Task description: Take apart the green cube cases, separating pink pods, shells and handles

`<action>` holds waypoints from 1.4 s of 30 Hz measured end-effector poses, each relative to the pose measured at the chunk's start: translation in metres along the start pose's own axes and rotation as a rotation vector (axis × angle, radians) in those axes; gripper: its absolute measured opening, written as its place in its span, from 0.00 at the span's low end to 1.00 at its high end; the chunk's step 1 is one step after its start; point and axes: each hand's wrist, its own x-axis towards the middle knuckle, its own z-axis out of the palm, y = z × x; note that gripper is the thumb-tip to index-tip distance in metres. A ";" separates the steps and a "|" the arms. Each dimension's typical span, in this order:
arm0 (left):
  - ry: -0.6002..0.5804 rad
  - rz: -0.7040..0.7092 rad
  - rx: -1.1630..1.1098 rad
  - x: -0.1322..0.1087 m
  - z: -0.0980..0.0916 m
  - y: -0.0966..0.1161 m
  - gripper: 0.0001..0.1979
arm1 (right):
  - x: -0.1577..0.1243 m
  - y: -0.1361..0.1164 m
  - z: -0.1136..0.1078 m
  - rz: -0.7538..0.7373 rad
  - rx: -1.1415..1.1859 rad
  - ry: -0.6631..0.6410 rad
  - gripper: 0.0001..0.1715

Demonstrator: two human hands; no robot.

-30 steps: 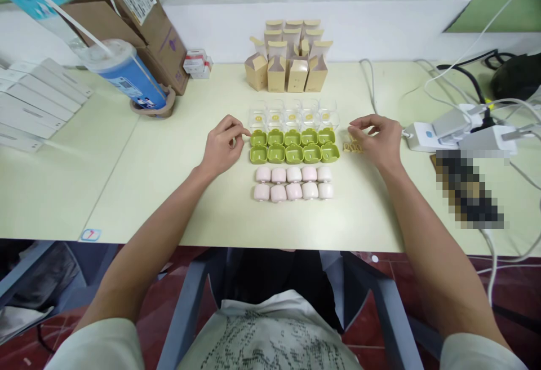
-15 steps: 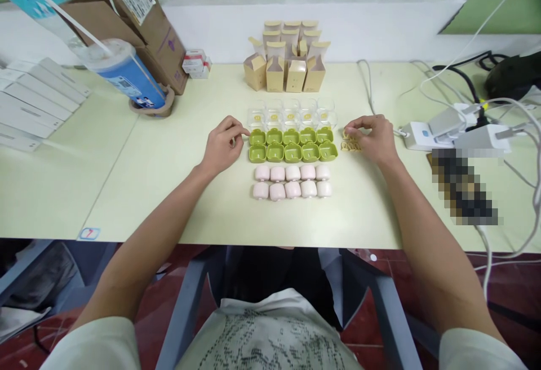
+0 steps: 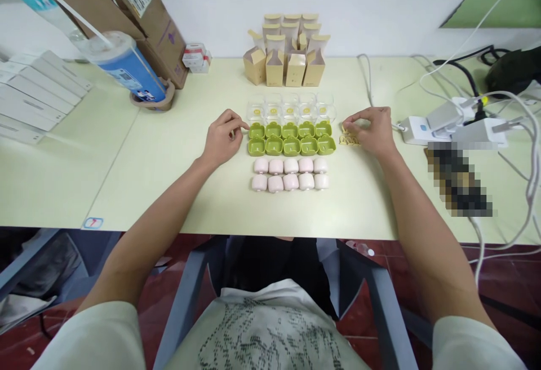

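Note:
Two rows of small green open-topped cases (image 3: pixel 291 146) lie in the middle of the table. My left hand (image 3: pixel 223 138) is beside their left end, its index finger stretched to the nearest case and the other fingers loosely curled, with nothing seen in them. At the right end, my right hand (image 3: pixel 374 130) pinches thumb and index finger at the small yellow rings (image 3: pixel 348 140); its palm hides part of them. Behind the green cases stand clear plastic covers (image 3: pixel 289 110) with yellow marks. In front are two rows of pale pink and white rounded lids (image 3: pixel 291 182).
Small open cardboard boxes (image 3: pixel 274 71) stand against the wall. A blue drink cup (image 3: pixel 135 74), a brown carton (image 3: pixel 163 38) and white boxes (image 3: pixel 36 97) are at the left. To the right lie a power strip (image 3: pixel 422 129), cables and a pixelated object (image 3: pixel 460 184).
The whole view has shifted slightly, so everything sits a little higher in the picture. Both hands keep nearly the same places beside the cases and rings.

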 end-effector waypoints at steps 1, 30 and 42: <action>0.001 0.005 -0.002 0.000 0.000 0.000 0.12 | -0.001 0.001 0.002 0.018 -0.008 0.017 0.12; 0.072 0.033 -0.007 -0.002 0.001 -0.004 0.12 | 0.006 0.013 0.008 0.222 0.665 0.218 0.32; 0.085 0.100 -0.038 -0.003 0.001 0.001 0.14 | -0.007 -0.029 -0.011 0.030 0.312 0.310 0.15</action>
